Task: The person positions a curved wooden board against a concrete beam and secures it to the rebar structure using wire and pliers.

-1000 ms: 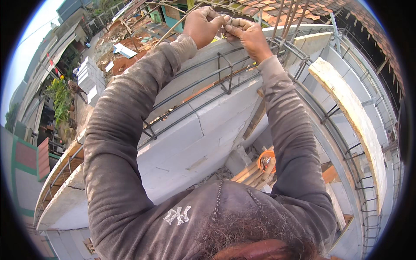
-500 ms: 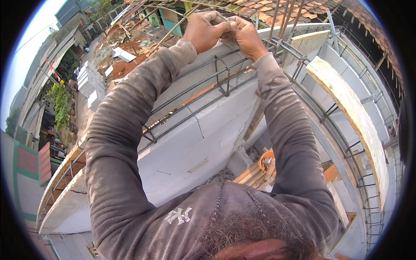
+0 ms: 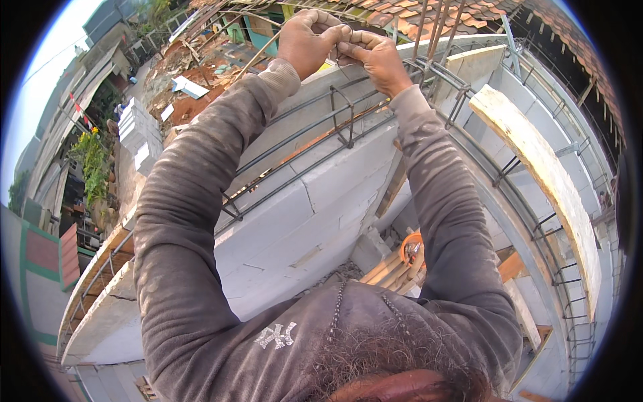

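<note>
Both my arms stretch forward over the block wall. My left hand [image 3: 308, 44] has its thumb and fingers pinched together. Close against it, the fingertips of my right hand [image 3: 380, 63] are pinched too. Between them shows a short piece of thin dark wire [image 3: 338, 59], partly hidden by the fingers. Just below the hands runs a cage of steel rebar [image 3: 345, 117] with square stirrups, lying along the wall top beside a pale board [image 3: 315, 90]. The wall of light grey blocks [image 3: 295, 221] drops away beneath my arms.
Upright rebar rods [image 3: 435, 30] stand right of my hands. A curved-looking plank [image 3: 536, 167] rests by another rebar run at the right. Down inside the walls sit an orange bucket [image 3: 410, 249] and wooden boards [image 3: 388, 271]. White blocks [image 3: 137, 127] are stacked outside, left.
My hands have shifted slightly left and up, and the fingers have changed position around the wire. The wire now shows a little below the fingertips.
</note>
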Available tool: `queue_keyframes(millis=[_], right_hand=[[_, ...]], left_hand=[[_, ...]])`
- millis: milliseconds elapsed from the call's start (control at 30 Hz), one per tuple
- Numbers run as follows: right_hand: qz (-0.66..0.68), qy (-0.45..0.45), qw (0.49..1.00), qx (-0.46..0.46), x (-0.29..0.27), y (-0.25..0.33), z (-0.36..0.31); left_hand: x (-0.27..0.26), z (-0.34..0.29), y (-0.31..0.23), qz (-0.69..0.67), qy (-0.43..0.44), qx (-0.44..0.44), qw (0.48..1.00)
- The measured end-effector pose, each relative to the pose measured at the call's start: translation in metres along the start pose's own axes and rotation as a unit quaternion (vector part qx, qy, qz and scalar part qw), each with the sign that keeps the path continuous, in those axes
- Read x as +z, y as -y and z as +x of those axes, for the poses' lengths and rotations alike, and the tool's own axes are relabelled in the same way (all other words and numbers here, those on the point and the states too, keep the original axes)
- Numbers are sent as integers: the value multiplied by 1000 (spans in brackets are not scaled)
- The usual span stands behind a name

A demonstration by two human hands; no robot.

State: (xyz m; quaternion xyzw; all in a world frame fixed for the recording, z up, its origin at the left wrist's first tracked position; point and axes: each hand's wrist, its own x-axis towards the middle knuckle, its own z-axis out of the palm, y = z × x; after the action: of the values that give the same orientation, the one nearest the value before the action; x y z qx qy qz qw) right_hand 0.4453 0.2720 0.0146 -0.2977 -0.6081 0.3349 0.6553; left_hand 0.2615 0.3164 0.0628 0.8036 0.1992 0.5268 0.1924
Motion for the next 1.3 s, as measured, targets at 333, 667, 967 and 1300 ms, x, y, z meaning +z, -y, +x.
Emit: queue_keyframes(millis=[333,667,967,1300], right_hand=[[13,-25,999,14,-3,0,1],[28,-19,999,-12,-3,3,-1],[53,-19,998,8,-12,-12,8],[92,-86,991,36,-8,-10,9]], left_hand=[[-4,7,-35,-170,-37,-143,974],[22,-140,-211,-203,232,-138,941],[94,-351,-146,-327,308,-306,839],[242,-395,-37,-348,206,-293,866]])
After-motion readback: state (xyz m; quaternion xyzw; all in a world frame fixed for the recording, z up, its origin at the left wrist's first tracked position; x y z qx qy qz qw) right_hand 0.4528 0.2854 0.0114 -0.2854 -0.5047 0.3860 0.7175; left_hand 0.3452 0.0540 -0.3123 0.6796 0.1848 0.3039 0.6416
